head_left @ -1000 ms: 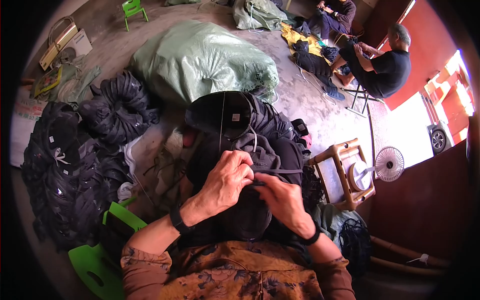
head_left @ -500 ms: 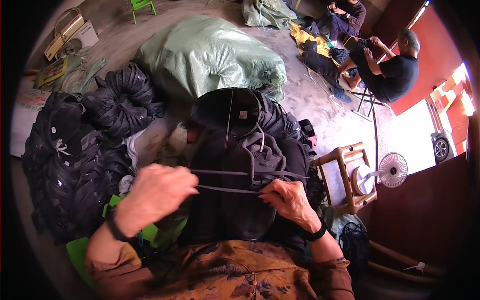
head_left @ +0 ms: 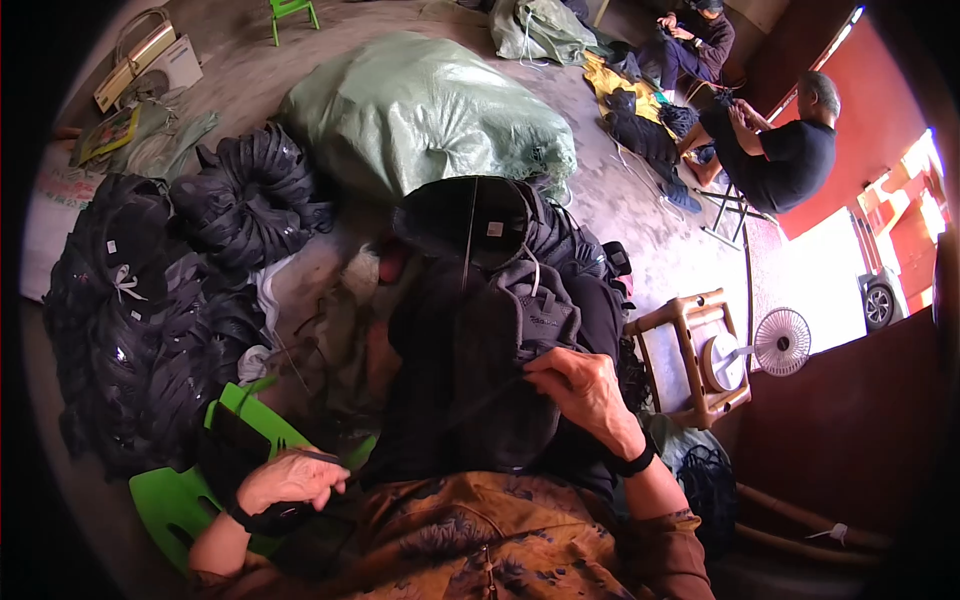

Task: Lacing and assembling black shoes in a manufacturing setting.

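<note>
A dark grey shoe upper [head_left: 543,318] with pale lettering on it lies over my lap. My right hand [head_left: 585,395] is at its near end, thumb and fingers pinched on a dark shoelace. My left hand [head_left: 292,478] is low and left, beside the green chair, its fingers curled on a dark lace that shows across them. Between the hands the lace is blurred against my dark trousers. Beyond the upper, a bundle of nested black shoe uppers [head_left: 500,229] with a white tag rests against my knees, a thin cord across it.
Piles of black shoe uppers [head_left: 125,330] lie to the left, near a green plastic chair [head_left: 165,510]. A large pale green sack [head_left: 420,115] lies ahead. On the right, a small fan [head_left: 783,342] stands by a bamboo-framed stool [head_left: 682,335]. Two people sit working far right.
My left hand has moved down and left, away from the upper. The lace strands that were stretched between my hands no longer show clearly. My right hand has stayed nearly in place.
</note>
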{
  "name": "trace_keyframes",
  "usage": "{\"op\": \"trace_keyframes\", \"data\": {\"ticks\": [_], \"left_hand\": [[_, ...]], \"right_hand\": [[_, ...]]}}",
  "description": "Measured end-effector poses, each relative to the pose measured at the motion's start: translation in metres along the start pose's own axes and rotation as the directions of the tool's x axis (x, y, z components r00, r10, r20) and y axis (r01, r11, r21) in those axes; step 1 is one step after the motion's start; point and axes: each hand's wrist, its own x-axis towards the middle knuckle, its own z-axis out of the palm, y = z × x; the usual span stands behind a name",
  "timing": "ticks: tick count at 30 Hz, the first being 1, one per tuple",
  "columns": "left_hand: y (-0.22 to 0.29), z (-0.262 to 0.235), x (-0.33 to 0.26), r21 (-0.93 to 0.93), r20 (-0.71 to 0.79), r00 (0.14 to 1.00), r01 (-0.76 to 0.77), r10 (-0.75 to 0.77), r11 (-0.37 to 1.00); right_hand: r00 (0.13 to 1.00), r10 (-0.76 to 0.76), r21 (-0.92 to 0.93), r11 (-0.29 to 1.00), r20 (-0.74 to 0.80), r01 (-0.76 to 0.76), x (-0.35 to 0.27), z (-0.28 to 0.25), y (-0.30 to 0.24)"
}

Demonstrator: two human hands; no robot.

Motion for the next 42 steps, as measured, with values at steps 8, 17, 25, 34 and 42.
{"op": "trace_keyframes", "data": {"ticks": [8,17,25,34,42], "left_hand": [[0.062,-0.003,0.05,0.241,-0.351,0.844,-0.339,0.407,0.91],[0.174,-0.003,0.144,0.709,-0.315,0.094,-0.639,0.944,0.3],[0.2,0.013,0.176,0.848,-0.086,0.31,-0.477,0.947,0.233],[0.207,0.013,0.178,0.957,0.1,0.232,-0.29,0.968,-0.03],[0.213,0.025,0.18,0.966,-0.004,0.278,-0.246,0.961,0.075]], "right_hand": [[0.988,-0.138,-0.483,0.862,0.075,0.158,-0.023,0.001,-0.034],[0.978,0.054,0.54,0.839,-0.201,0.065,-0.087,-0.094,-0.099],[0.665,0.371,0.757,0.403,-0.648,0.514,-0.168,-0.256,-0.036],[0.514,0.589,0.78,0.425,-0.624,0.459,-0.301,-0.349,0.093],[0.486,0.6,0.704,0.709,-0.635,0.044,-0.206,-0.224,0.091]]}}
